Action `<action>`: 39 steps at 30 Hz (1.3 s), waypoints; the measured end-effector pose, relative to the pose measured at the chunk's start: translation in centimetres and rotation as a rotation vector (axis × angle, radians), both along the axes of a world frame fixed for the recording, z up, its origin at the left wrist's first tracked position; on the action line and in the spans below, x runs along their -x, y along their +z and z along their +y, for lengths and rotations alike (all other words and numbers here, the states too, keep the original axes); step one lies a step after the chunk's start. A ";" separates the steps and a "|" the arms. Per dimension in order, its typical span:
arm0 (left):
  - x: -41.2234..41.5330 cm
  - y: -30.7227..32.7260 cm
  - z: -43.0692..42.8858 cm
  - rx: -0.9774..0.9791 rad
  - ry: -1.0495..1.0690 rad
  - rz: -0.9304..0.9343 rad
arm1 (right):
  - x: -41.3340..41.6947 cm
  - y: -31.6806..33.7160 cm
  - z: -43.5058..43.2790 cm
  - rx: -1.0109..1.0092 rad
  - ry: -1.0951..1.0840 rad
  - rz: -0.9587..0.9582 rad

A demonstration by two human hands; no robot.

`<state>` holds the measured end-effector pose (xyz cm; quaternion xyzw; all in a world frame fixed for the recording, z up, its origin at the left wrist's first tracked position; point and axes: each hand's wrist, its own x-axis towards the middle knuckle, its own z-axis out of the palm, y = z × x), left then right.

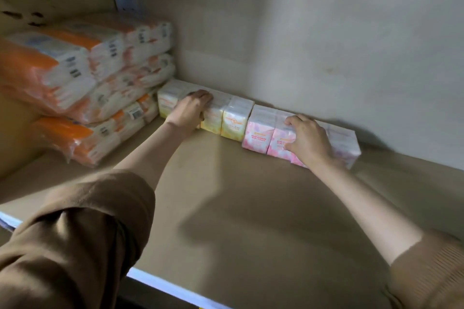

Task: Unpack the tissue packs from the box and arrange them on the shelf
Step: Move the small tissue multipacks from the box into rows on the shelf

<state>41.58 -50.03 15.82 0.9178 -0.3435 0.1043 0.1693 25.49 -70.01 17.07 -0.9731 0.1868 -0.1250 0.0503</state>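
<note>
Mid-frame on shelf (251, 195): left hand (189, 109) fingers curl over yellow packs (234, 120); right hand (310, 142) fingers grip pink packs (258, 130).

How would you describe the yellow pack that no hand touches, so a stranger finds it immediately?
On the shelf, a row of small tissue packs lines the back wall. The yellow pack is the last yellow one, directly left of the first pink pack, between the two hands.

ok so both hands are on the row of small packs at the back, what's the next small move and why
Probably nudge the pink packs left with the right hand: they sit slightly forward of the yellow packs that the left hand steadies.
</note>
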 end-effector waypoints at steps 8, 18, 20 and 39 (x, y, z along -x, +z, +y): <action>-2.5 -0.1 -1.7 0.043 -0.017 -0.027 | -3.3 0.0 -2.0 0.009 -0.038 -0.036; -3.8 -0.1 -2.2 0.019 -0.009 -0.019 | -5.4 -0.1 -2.7 0.015 -0.032 -0.067; -3.5 0.3 -2.2 -0.006 0.000 -0.010 | -5.4 -0.1 -2.7 0.011 -0.031 -0.082; 6.8 3.5 5.7 -0.161 0.180 0.139 | -1.5 3.5 7.1 -0.095 0.224 0.039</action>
